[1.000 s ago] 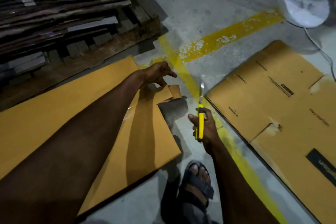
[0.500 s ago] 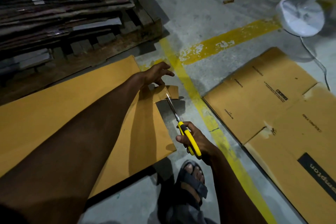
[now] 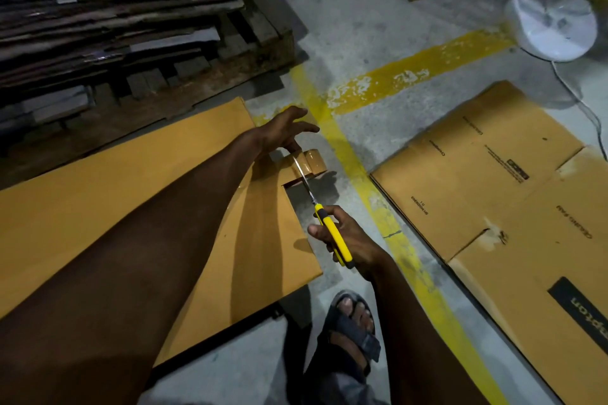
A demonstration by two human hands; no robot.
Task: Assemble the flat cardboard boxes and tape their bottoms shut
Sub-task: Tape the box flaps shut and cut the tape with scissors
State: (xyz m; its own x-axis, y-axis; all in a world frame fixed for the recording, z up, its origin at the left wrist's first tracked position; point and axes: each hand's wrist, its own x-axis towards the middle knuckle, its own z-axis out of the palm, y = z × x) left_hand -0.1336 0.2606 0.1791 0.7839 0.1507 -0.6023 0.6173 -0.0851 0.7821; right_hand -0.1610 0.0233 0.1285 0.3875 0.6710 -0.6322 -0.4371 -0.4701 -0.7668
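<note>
- Now the knife has its blade laid across the tape stretched between the tape roll and the edge of the box — a second ago it stood upright, clear of the box, and it has tipped in since.
- The right hand is wrapped tight round the yellow handle.
- The left hand pinches the roll just past the box's far corner with its lower fingers, the upper ones straight out.
- By my reading the strip is laid and about to be cut, so this bottom is nearly sealed.
- The flat boxes lie to the right; a black label shows "pton" — the smaller print is too fine to read.
</note>
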